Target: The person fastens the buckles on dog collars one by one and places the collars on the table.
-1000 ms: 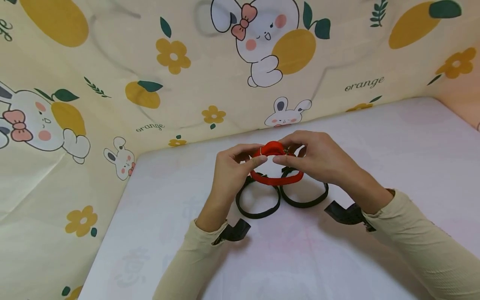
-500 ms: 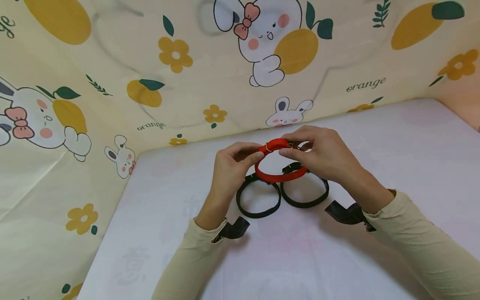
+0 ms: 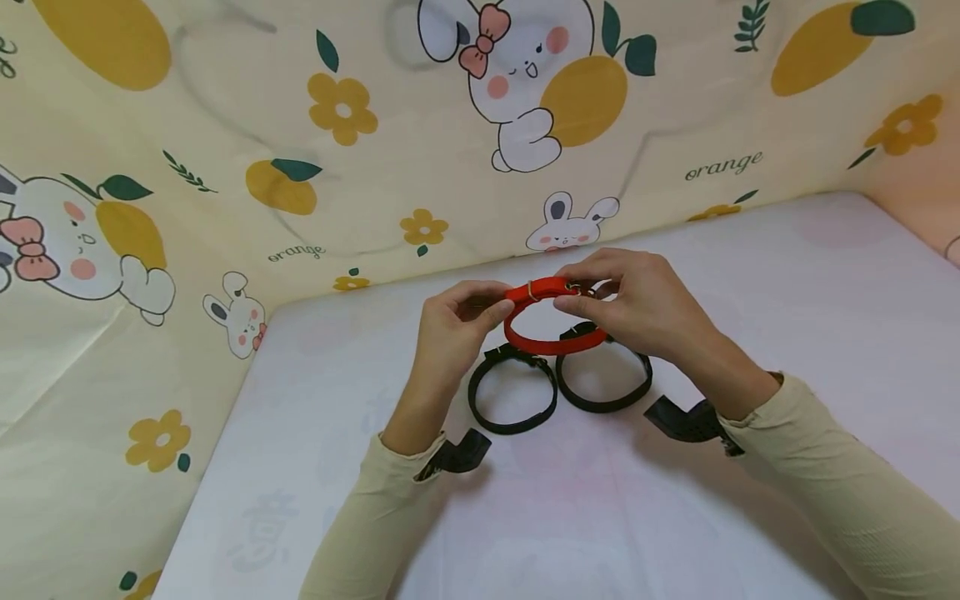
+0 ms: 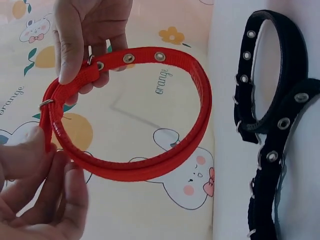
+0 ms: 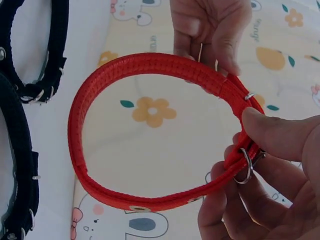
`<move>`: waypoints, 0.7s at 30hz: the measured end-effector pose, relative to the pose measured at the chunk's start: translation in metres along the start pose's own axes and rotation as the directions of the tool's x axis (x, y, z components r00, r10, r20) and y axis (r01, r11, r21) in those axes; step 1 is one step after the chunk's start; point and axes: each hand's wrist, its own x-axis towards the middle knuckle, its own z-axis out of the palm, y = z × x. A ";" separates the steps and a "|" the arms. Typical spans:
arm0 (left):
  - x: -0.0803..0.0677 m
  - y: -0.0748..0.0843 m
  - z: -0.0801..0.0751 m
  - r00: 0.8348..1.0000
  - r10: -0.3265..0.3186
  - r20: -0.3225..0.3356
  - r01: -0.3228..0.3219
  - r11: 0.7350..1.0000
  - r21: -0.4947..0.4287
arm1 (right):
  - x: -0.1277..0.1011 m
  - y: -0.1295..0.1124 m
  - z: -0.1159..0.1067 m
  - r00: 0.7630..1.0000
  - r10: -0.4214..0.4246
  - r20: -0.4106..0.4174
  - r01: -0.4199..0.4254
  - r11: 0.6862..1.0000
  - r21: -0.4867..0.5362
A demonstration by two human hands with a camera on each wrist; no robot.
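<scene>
A red collar [image 3: 555,346], buckled into a loop, is held up over the far part of the table between both hands. My left hand [image 3: 453,337] pinches its strap end beside the metal keeper [image 4: 46,103]. On the other side my right hand [image 3: 641,304] grips it near the buckle, where a metal D-ring [image 5: 245,167] hangs. Metal eyelets [image 4: 129,58] line the band in the left wrist view. Below it lie two black collars, one on the left [image 3: 513,429] and one on the right [image 3: 606,407], each in a loop.
The white-covered table [image 3: 555,517] reaches back to a patterned cloth wall [image 3: 367,183] with rabbits and oranges. Black straps hang from the cuffs, at the left wrist [image 3: 465,452] and the right wrist [image 3: 686,419].
The red collar has been turned and opened to a wider ring, its buckled part now stretched between the hands. The left thumb has shifted toward the strap end. The black collars stay put.
</scene>
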 end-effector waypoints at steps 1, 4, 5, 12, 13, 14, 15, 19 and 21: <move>0.000 0.000 -0.001 1.000 0.016 0.019 -0.016 1.000 0.011 | 0.000 0.000 0.000 1.000 0.002 0.006 -0.002 1.000 -0.006; 0.001 -0.001 -0.002 0.993 0.082 0.086 -0.086 0.995 0.053 | 0.000 0.000 -0.002 1.000 0.008 0.026 -0.008 1.000 -0.020; 0.001 -0.001 -0.002 0.989 0.103 0.102 -0.110 0.992 0.066 | 0.001 0.000 -0.003 0.999 0.010 0.034 -0.009 1.000 -0.022; 0.000 -0.001 -0.003 0.979 0.167 0.115 -0.173 0.984 0.041 | 0.001 0.000 -0.006 0.999 0.040 0.035 -0.039 0.999 -0.015; 0.001 -0.001 -0.004 0.978 0.173 0.120 -0.179 0.983 0.036 | 0.001 0.000 -0.007 0.999 0.042 0.028 -0.042 0.999 -0.015; 0.000 0.000 -0.004 0.976 0.178 0.127 -0.184 0.982 0.034 | 0.001 0.000 -0.007 0.999 0.047 0.022 -0.047 0.999 -0.014; 0.000 0.000 -0.004 0.974 0.181 0.134 -0.187 0.982 0.034 | 0.001 0.000 -0.007 0.999 0.051 0.017 -0.050 0.999 -0.013; 0.000 0.001 -0.005 0.973 0.176 0.149 -0.183 0.982 0.036 | 0.002 0.001 -0.008 0.998 0.068 0.013 -0.068 0.998 0.007; 0.001 0.002 -0.006 0.979 0.157 0.133 -0.163 0.986 0.036 | 0.002 0.000 -0.008 0.998 0.062 0.019 -0.062 0.998 0.022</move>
